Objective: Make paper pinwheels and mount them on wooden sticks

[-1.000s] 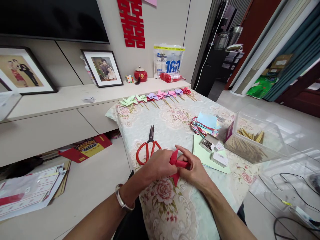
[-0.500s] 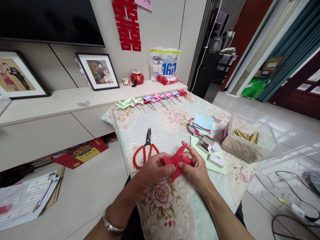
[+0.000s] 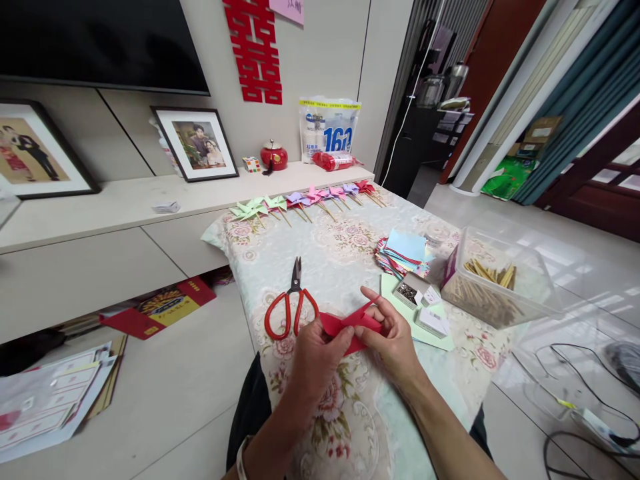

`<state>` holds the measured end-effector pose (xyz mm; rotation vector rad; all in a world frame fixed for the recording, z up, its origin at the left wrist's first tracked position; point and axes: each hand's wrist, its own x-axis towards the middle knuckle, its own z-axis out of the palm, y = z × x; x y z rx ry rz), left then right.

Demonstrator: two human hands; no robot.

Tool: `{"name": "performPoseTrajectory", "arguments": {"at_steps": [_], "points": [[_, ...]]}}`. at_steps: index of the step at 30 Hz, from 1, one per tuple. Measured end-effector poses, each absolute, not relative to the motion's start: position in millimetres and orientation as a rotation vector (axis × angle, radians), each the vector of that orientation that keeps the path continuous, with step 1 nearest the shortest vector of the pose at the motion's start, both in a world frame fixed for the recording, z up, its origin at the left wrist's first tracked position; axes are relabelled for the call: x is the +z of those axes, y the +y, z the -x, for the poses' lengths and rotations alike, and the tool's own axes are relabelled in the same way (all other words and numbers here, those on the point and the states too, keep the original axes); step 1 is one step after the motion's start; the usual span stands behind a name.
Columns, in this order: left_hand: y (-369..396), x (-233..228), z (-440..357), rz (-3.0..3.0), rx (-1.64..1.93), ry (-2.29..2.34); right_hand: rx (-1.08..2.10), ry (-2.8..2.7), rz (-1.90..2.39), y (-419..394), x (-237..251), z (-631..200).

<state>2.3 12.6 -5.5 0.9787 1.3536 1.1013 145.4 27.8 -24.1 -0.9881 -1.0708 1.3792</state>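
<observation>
A red paper pinwheel is held between both hands above the flowered tablecloth. My left hand is closed on its left side, the thumb pressing near the centre. My right hand grips the right side with thumb and fingers, the index finger stretched upward. The hands hide parts of the pinwheel, and whether a pin is in its middle cannot be seen. Red-handled scissors lie just left of my left hand, blades pointing away. Beyond my right hand are an open box of small metal pins and a small white box.
A row of finished pinwheels on sticks lies along the table's far edge. A stack of coloured paper squares is at the right, beside a clear plastic bin of wooden sticks. Picture frames stand on the cabinet behind.
My left hand has turned, its wrist swinging lower and rightward, and its thumb now meets the right thumb at the pinwheel's centre. The pinwheel has tilted and looks flatter.
</observation>
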Motion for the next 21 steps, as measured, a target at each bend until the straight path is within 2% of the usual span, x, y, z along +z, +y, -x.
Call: {"name": "performPoseTrajectory", "arguments": {"at_steps": [5,11,21], "points": [[15.0,-9.0,0.7,-1.025,1.107,1.366,1.436,-1.082,0.998,27.0,-23.5,-145.6],[16.8,7.2,10.0,-1.039,1.027,1.407,1.437,-1.166,0.938,25.9,-23.2,-147.5],[31.0,5.0,31.5,-0.818,1.047,1.151,1.018,-1.42,0.867,26.4,-20.1,-154.0]]}}
